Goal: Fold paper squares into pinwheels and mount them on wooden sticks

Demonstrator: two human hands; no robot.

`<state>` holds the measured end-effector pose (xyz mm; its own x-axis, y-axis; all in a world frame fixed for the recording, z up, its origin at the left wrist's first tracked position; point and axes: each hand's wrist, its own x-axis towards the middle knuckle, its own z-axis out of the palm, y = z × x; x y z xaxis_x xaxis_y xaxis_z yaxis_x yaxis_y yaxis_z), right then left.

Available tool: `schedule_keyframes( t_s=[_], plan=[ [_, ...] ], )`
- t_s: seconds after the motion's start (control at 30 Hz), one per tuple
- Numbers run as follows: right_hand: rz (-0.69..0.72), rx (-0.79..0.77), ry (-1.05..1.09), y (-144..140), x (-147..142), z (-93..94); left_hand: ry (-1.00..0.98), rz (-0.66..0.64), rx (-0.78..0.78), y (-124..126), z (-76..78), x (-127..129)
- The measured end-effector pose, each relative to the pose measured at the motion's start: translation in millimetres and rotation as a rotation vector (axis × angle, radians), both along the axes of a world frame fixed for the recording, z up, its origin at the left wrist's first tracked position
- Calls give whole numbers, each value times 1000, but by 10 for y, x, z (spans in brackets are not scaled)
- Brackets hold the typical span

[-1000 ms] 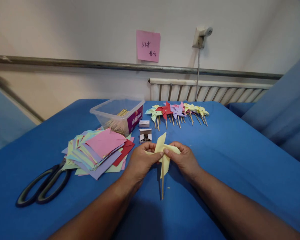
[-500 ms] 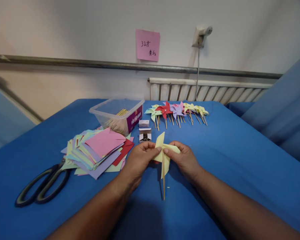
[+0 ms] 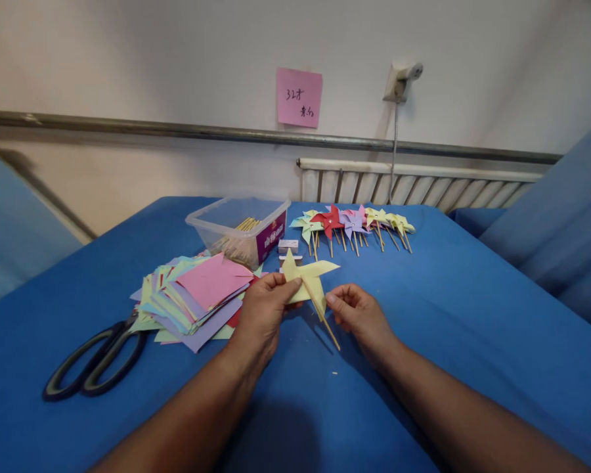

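Note:
A pale yellow paper pinwheel on a thin wooden stick is held above the table, its back and stick side toward me. My left hand pinches it near the centre, thumb over the top of the stick and fingers behind the paper. The stick slants down to the right. At the lower right blade, the closed thumb and fingertips of my right hand meet the paper's edge. Just behind the pinwheel a small box shows, with a second one mostly covered by the paper.
Left of my hands lie stacked coloured paper squares and large scissors. Behind the stack stands a clear plastic tub with wooden sticks. Several pinwheels lie at the back of the blue table, near a radiator.
The pinwheel has turned, so its stick now slants instead of pointing straight down. My right hand has shifted from its centre to the lower blade's edge. The view has moved slightly.

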<state>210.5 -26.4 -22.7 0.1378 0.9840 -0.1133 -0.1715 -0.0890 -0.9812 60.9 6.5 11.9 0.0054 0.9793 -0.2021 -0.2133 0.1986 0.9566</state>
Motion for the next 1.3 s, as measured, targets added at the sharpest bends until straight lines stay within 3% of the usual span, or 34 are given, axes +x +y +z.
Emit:
schedule_keyframes(
  t_s=[0.27, 0.63, 0.73, 0.93, 1.3],
  plan=[
    [180, -25, -16, -125, -138, -53, -71, 127, 18, -3, -27, 11],
    [237, -79, 108, -142, -216, -49, -70, 66, 6, -96, -25, 87],
    [199, -32, 49, -142, -158, 5, -30, 61, 22, -87, -52, 87],
    [-13, 68, 12, -70, -64, -14, 60, -34, 13, -102, -75, 109],
    [33, 65, 28, -30, -67, -8, 90, -131, 3, -146, -58, 140]
  ],
)
